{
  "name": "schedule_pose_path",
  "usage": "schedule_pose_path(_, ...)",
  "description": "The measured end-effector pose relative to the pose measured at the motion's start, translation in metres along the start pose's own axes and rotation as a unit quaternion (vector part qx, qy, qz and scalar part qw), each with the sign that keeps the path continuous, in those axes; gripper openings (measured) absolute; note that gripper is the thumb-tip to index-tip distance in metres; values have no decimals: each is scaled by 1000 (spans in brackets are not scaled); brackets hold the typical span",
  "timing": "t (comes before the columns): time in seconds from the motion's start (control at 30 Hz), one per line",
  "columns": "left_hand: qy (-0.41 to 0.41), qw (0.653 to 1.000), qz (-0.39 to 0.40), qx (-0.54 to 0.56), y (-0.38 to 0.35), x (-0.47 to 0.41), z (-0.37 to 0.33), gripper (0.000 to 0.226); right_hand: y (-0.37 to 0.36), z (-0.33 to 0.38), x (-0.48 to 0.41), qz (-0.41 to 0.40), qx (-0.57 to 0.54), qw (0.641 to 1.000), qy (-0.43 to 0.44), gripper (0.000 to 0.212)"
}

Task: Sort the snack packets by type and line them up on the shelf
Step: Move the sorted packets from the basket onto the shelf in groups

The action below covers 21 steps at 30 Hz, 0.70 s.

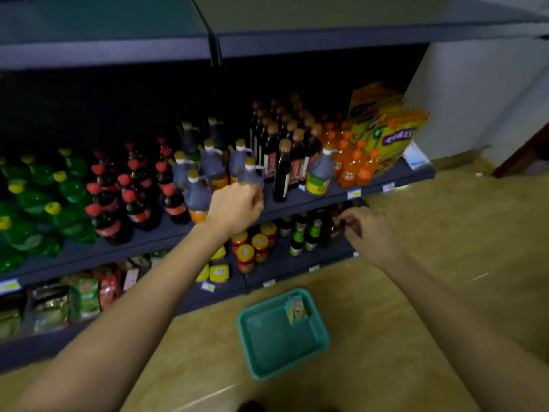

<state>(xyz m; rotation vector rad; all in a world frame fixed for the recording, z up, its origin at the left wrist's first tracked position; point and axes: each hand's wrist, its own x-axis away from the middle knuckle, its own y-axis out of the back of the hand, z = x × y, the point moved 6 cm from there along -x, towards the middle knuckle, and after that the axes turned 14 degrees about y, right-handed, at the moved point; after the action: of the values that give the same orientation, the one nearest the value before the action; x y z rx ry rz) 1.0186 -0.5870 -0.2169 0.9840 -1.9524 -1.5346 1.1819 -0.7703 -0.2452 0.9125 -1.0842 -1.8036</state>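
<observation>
A teal tray (261, 352) lies on the floor below the shelves, with one small snack packet (296, 311) leaning in its far right corner. Yellow and purple snack packets (396, 138) stand at the right end of the middle shelf (297, 200). My left hand (236, 208) is curled into a loose fist at that shelf's front edge, just before a dark jug (251, 173); nothing shows in it. My right hand (368, 230) reaches to the right end of the lower shelf (285, 267), its fingers pinched close by dark bottles (329, 230). Whether it grips anything is unclear.
Green bottles (32, 200), cola bottles (133, 200), dark sauce bottles (282, 144) and orange drinks (353, 165) crowd the middle shelf. Red-lidded jars (252, 248) and bagged goods (86, 295) fill the lower shelf. A white wall (475, 99) stands to the right, above the tan floor (416, 292).
</observation>
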Motion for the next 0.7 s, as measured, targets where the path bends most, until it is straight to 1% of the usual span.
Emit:
schedule_pose_path(0.1, 56, 998, 24, -12, -54, 11, -4, 22, -32, -34, 8, 68, 1, 998, 8, 28)
schedule_pose_path(0.17, 105, 993, 43, -25, -89, 23, -5, 23, -57, -56, 13, 101, -25, 994, 23, 28)
schedule_pose_path(0.27, 147, 984, 91, -53, -150, 38, -6, 24, -100, -89, 20, 126, -53, 990, 32, 28)
schedule_pose_path(0.37, 178, 974, 130, -57, -213, 49, 3, 27, -155, -118, 26, 157, -68, 985, 16, 27)
schedule_pose_path(0.47, 223, 958, 171, -53, -288, 61, 22, 29, -234, -151, 39, 216, -82, 973, -13, 26)
schedule_pose_path(0.57, 248, 944, 214, -38, -383, 72, 47, 27, -328, -193, 52, 221, -122, 966, -51, 26)
schedule_pose_path(0.7, 242, 937, 246, -57, -512, 75, 74, 29, -459, -252, 73, 228, -162, 955, -100, 20)
